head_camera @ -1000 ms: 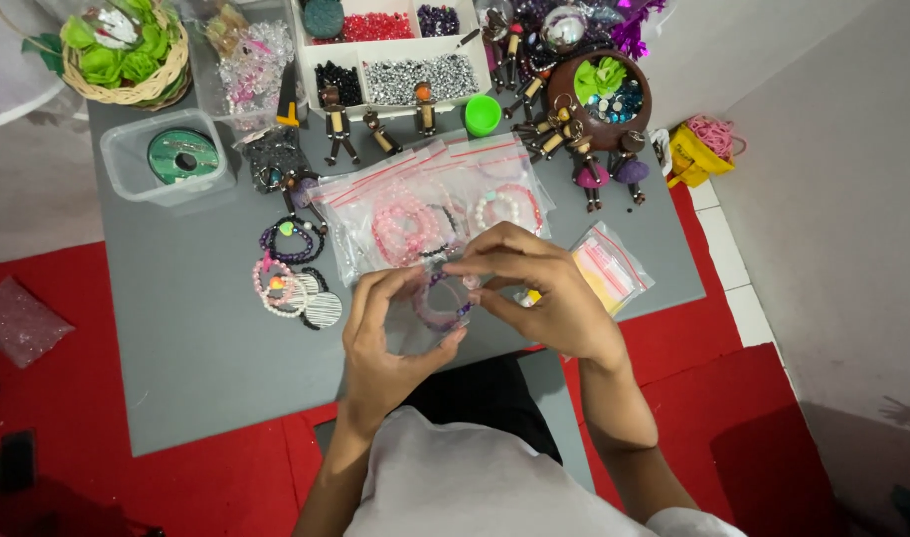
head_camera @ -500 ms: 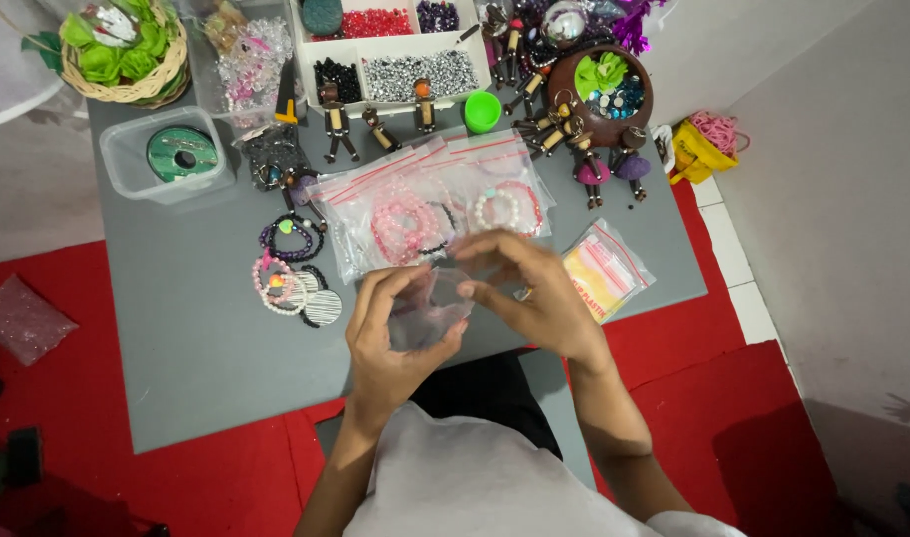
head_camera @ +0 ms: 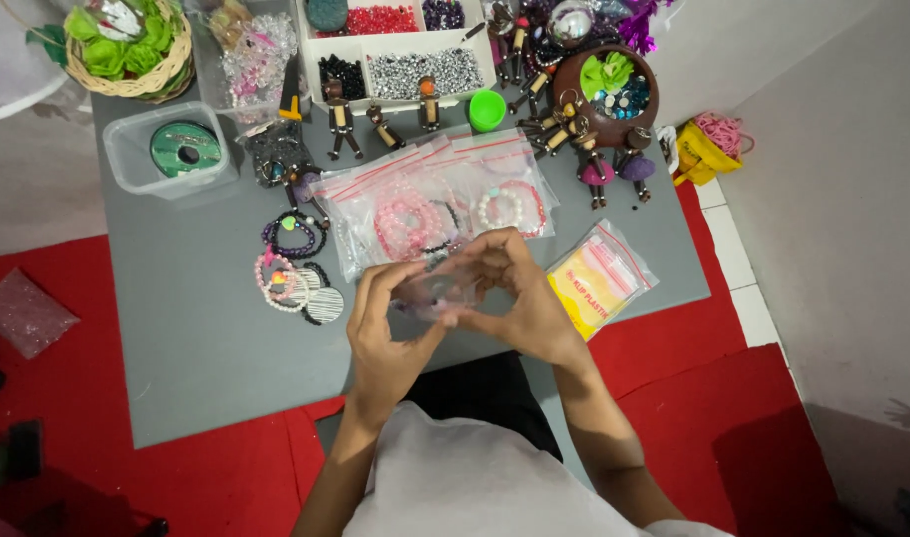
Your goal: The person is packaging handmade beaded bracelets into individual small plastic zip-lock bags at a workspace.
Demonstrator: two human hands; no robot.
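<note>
My left hand (head_camera: 383,333) and my right hand (head_camera: 519,293) meet over the near middle of the grey table (head_camera: 196,358). Together they pinch a small clear plastic bag (head_camera: 437,293) with something pale purple inside, blurred. Just beyond the hands lie several clear zip bags (head_camera: 435,199) with red seals, holding pink and white bead bracelets. A stack of small bags in a yellow pack (head_camera: 599,278) lies right of my right hand. Loose bracelets (head_camera: 294,268) lie to the left of my left hand.
A white compartment tray of beads (head_camera: 405,45) stands at the back. Wooden doll figures (head_camera: 375,119) stand beside it. A brown bowl (head_camera: 604,94) is at back right, a clear box with a green spool (head_camera: 171,149) and a basket (head_camera: 127,50) at back left. Red mat surrounds the table.
Both hands have lifted the small bag slightly and turned it; the fingers have shifted along its top edge. The items on the table have not moved.
</note>
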